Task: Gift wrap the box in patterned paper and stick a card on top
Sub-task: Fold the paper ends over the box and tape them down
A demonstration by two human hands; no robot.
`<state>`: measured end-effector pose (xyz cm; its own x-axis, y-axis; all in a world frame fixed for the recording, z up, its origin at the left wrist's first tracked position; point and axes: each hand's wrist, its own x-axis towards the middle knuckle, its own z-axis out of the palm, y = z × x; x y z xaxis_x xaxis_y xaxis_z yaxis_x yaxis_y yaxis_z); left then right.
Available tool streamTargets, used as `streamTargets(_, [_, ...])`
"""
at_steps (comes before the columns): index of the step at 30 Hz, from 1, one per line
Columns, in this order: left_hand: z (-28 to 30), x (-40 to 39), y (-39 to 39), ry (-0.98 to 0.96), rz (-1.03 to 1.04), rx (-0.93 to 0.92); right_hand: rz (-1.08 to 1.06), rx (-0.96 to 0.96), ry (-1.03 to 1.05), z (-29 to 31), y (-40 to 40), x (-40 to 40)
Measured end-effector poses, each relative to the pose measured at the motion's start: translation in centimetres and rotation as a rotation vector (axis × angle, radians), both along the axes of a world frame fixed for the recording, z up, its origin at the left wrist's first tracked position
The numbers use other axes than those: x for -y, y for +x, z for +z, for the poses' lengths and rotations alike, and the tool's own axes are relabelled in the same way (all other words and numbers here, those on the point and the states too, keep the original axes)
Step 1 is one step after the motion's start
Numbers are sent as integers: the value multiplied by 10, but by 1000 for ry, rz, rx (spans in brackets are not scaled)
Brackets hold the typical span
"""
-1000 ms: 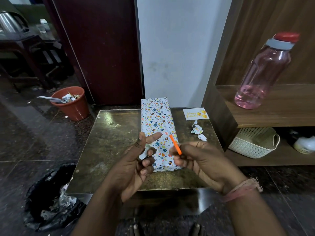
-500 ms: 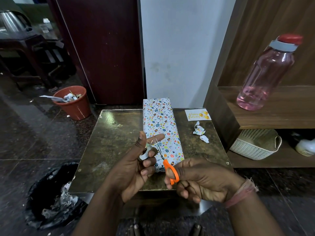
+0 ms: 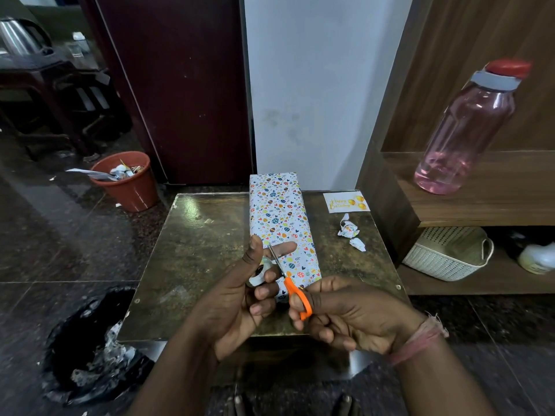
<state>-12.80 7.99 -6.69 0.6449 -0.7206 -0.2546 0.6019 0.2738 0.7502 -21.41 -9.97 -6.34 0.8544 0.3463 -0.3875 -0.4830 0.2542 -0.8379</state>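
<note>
Head view: the fingers of the left hand are curled around a small white roll of adhesive tape, with the thumb raised upright and the index finger extended to the right across the near end of the box. The right hand grips small orange-handled scissors; a finger passes through the orange loop, and the remaining fingers are curled beneath it. The narrow metal blades point up and to the left, ending between the left thumb and the left index finger. Whether the blades are parted or closed cannot be told. A faded pink thread band circles the right wrist.

Directly behind both hands lies the long rectangular box wrapped in white paper with multicoloured egg and heart print. It rests flat on the square brass-coloured metal tabletop, its long axis running away from the person, its far end at the table's back edge.

At the far right corner of the tabletop lies the small white greeting card with yellow lettering and balloons, apart from the box. Two crumpled scraps of patterned paper lie just in front of the card.

On the wooden shelf unit to the right stands a pink translucent plastic bottle with a red cap; a cream perforated plastic basket sits on the lower shelf. On the dark floor to the left are a terracotta-coloured plastic bin and, nearer, a black plastic rubbish bag.
</note>
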Motion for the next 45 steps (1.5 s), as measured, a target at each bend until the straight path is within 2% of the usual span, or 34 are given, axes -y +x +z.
streamTargets(6, [-4, -1, 5, -49, -18, 4, -54, 25, 14, 2, -2, 6])
streamTargets(10, [-8, -1, 6, -29, 6, 67, -271, 93, -47, 0, 2, 12])
streamTargets(12, [-9, -1, 5, -7, 13, 101, -410, 118, -208, -3, 5, 18])
streamTargets(15, [-9, -2, 6, 8, 19, 137, -534, 113, -577, -8, 6, 26])
streamTargets(19, [-7, -1, 5, 6, 12, 162, -583, 111, -842, -15, 4, 34])
streamTargets(23, [-4, -1, 3, -20, -18, 182, -588, 154, -1329, -27, 6, 38])
streamTargets(29, [2, 3, 0, -74, -37, 173, -574, 129, -1629, -33, 12, 23])
streamTargets(35, [-1, 5, 2, -103, -47, 148, -574, 85, -1668, -32, 12, 16])
streamTargets(36, [-1, 5, 2, -98, -39, 146, -595, 116, -1697, -32, 12, 16])
streamTargets(38, [-2, 6, 1, -79, -25, 149, -712, 311, -1664, -27, 12, 15])
streamTargets(40, [-3, 7, 1, -54, -16, 164, -808, 507, -1300, -12, 12, 6])
streamTargets(42, [-4, 7, 1, -30, -14, 188, -721, 532, -875, 7, 12, -8])
streamTargets(43, [-5, 8, 1, -12, -11, 206, -661, 526, -754, 11, 12, -14])
streamTargets(45, [-7, 8, 2, 25, -19, 256, -578, 512, -644, 13, 13, -20])
